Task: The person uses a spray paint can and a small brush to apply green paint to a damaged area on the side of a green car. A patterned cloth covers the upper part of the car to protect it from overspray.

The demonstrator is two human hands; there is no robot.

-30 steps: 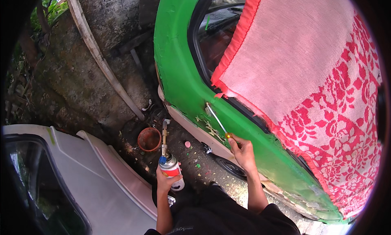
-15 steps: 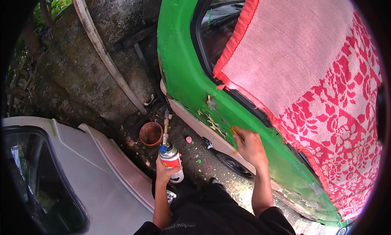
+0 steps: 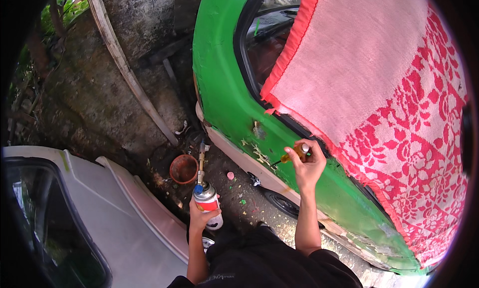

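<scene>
My left hand (image 3: 199,215) is closed around the canister (image 3: 206,200) of a blowtorch, whose metal nozzle (image 3: 201,163) points up beside the green panel. My right hand (image 3: 310,171) grips a screwdriver by its yellow handle (image 3: 294,153); its shaft angles down-left over the green vehicle body (image 3: 219,83), and I cannot tell if the tip touches it. On that body are a dark scraped patch (image 3: 258,130) and flaking paint (image 3: 259,152).
A pink patterned cloth (image 3: 359,63) covers the window. A pale vehicle (image 3: 124,228) with dark glass stands lower left. A terracotta pot (image 3: 183,169) and a small pink object (image 3: 230,175) lie on the littered ground. A long curved strip (image 3: 134,88) leans against the stained wall.
My right hand has moved right and up from the dark patch, turning the screwdriver so the handle's end faces up and the shaft points lower. My left hand keeps the torch in nearly the same place.
</scene>
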